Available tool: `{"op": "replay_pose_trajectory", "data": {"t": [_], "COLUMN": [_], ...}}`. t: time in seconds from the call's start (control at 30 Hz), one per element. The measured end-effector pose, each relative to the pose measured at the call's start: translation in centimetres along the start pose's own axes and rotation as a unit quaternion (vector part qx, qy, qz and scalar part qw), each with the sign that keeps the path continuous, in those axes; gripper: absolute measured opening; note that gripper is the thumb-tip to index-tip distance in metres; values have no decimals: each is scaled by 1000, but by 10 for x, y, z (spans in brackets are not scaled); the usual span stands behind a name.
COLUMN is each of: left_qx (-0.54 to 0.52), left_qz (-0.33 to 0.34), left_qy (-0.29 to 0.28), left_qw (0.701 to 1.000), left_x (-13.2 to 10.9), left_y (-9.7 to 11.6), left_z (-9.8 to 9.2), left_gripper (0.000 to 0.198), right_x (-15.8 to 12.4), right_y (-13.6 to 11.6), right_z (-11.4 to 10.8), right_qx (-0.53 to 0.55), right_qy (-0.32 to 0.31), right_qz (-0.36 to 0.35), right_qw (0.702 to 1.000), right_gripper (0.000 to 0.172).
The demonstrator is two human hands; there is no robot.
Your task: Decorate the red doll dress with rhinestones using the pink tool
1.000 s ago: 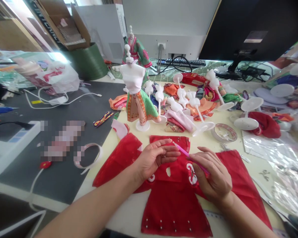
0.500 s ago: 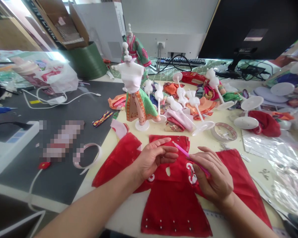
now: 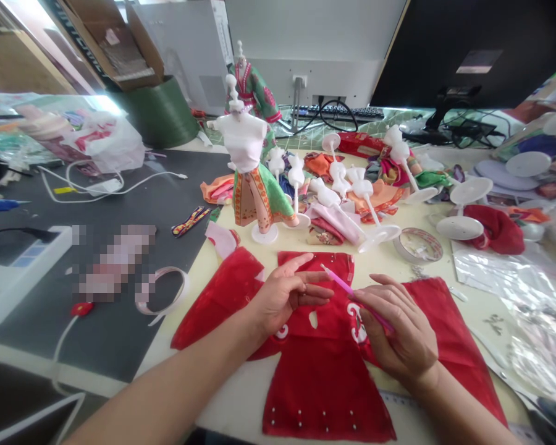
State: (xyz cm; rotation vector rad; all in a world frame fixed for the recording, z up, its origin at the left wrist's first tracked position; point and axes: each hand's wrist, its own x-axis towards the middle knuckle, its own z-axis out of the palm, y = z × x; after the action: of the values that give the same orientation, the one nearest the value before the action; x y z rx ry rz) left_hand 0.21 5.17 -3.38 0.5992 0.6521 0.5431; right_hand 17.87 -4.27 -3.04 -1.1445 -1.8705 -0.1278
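Pink pen-like tool (image 3: 339, 282) is gripped in the right hand (image 3: 401, 334), slanted forward-left above the red garment (image 3: 324, 383), tip aimed at the left hand (image 3: 280, 298), its fingers loosely spread. Whether they're touched can't really be told from here tbh.

Pink pen (image 3: 338, 282), white-scrolled red cloth (image 3: 323, 377)

On the dark panel (image 3: 76, 38) at the upper left, slanting pale capitals appear to read "INTERNET", their first letters unclear. The tape roll (image 3: 402, 248) bears red print and the carton (image 3: 221, 29) a column of small characters, both too blurred to read. The monitor's (image 3: 414, 46) pale label (image 3: 480, 62) cannot be made out, nor can the ruler's (image 3: 401, 401) marks.
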Motion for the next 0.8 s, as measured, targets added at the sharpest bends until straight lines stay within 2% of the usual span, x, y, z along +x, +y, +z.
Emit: {"op": "replay_pose_trajectory", "data": {"t": [0.3, 0.53, 0.8], "left_qx": [79, 101, 98], "left_qz": [46, 52, 43], "left_qy": [-18, -49, -49], "left_qw": [996, 992, 993], "left_x": [-6, -5, -7], "left_y": [0, -3, 0], "left_z": [7, 8, 9], "left_gripper": [77, 78, 78], "right_x": [4, 5, 1], "right_y": [-4, -6, -2], "right_z": [-1, -3, 1], "right_qx": [26, 40, 67], "right_qy": [-31, -30, -17], "right_qz": [-18, 1, 45], "right_qw": [999, 999, 997], "right_gripper": [27, 26, 23]}}
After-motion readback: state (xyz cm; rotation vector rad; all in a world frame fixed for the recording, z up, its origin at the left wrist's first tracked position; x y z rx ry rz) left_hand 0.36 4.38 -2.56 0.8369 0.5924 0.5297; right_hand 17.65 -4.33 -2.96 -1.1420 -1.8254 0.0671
